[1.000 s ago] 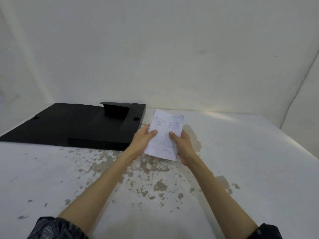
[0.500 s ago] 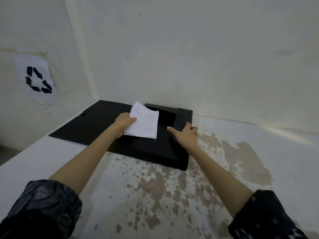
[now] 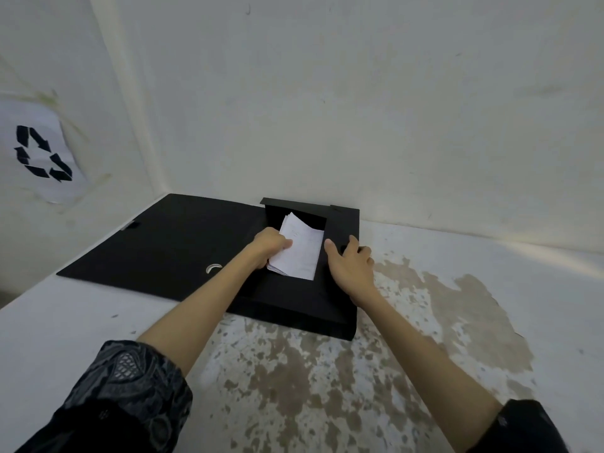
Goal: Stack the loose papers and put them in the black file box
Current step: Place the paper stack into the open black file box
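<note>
A black file box (image 3: 340, 308) lies open on the white table, its lid (image 3: 170, 246) folded flat to the left. A stack of white printed papers (image 3: 299, 251) sits tilted inside the box's tray. My left hand (image 3: 269, 245) grips the stack's left edge. My right hand (image 3: 348, 263) rests on the box's right wall, thumb pointing toward the papers and fingers curled over the rim. The lower part of the stack is hidden inside the box.
The table (image 3: 490, 289) has worn brown patches in front of and to the right of the box. White walls meet in a corner just behind the box. A sheet with a black recycling symbol (image 3: 42, 155) hangs on the left wall.
My left hand has carried the stack from beside the box down into the tray. My right hand let go of the papers and settled on the box's right wall.
</note>
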